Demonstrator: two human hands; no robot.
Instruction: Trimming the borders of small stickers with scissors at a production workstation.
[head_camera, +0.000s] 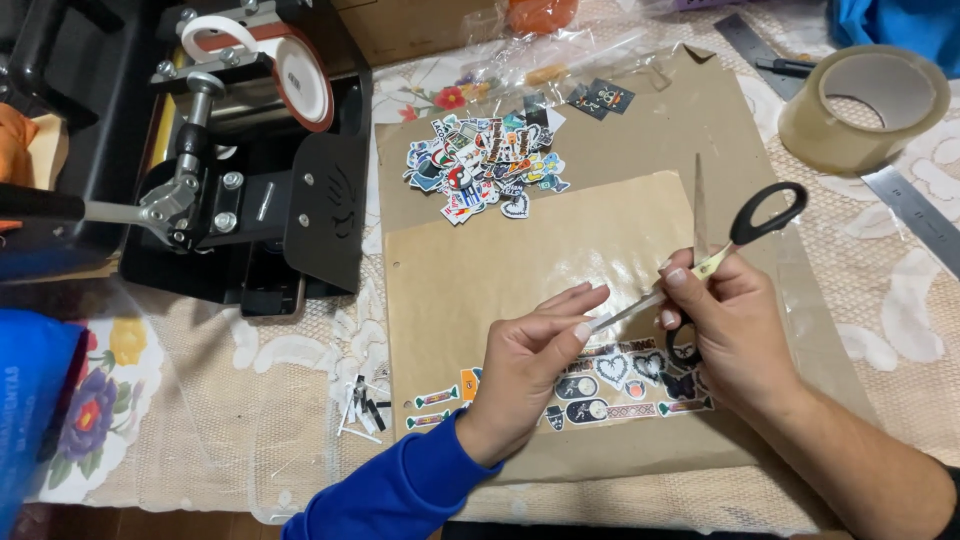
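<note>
My right hand (735, 335) holds a pair of black-handled scissors (762, 215) spread wide. One blade points up and the other slants left. My left hand (530, 365), in a blue sleeve, pinches the tip of the slanted blade (625, 313) between thumb and fingers. Under both hands a strip of printed stickers (615, 385) lies on a brown paper sheet (470, 270). A pile of cut-out stickers (488, 165) sits further back on the brown paper.
A black mug heat press (255, 170) with a long lever stands at the left. A roll of clear tape (865, 105) and a metal ruler (918, 218) lie at the right. Small paper scraps (362, 408) rest on the lace tablecloth (290, 400).
</note>
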